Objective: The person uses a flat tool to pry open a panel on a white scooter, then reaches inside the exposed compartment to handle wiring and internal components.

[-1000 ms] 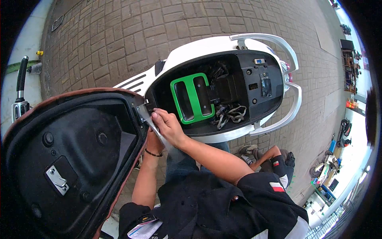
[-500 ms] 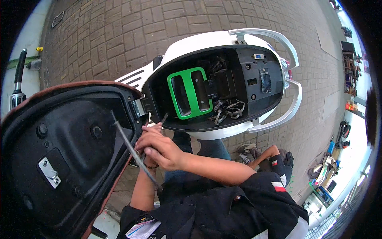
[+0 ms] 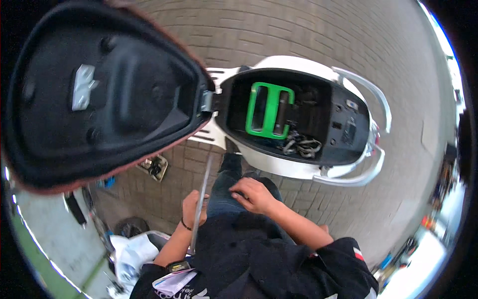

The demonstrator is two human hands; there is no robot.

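Below the raised scooter seat (image 3: 134, 79), my left hand (image 3: 188, 208) is closed, its fingers curled in; what they hold, if anything, is hidden. A thin grey strip (image 3: 203, 184) runs lengthwise in front of this hand; I cannot tell if it is gripped. My right hand (image 3: 254, 194) hovers over my thigh with bent fingers and the thumb apart, nothing visible in it. Ahead of both hands stands the white scooter (image 3: 259, 162). Its open storage well (image 3: 311, 117) contains a green frame (image 3: 270, 112) and some crumpled straps or cords (image 3: 303, 146).
A silver grab rail (image 3: 381, 102) curves around the scooter's rear. A metal hinge (image 3: 207, 101) joins the seat to the body. On the brick paving lies a small tray (image 3: 158, 168) with dark parts. White plastic wrapping (image 3: 132, 256) is at the lower left.
My hands have come away from the seat hinge, back toward my body, and separated. The view has shifted, so the seat appears higher and the scooter farther right.
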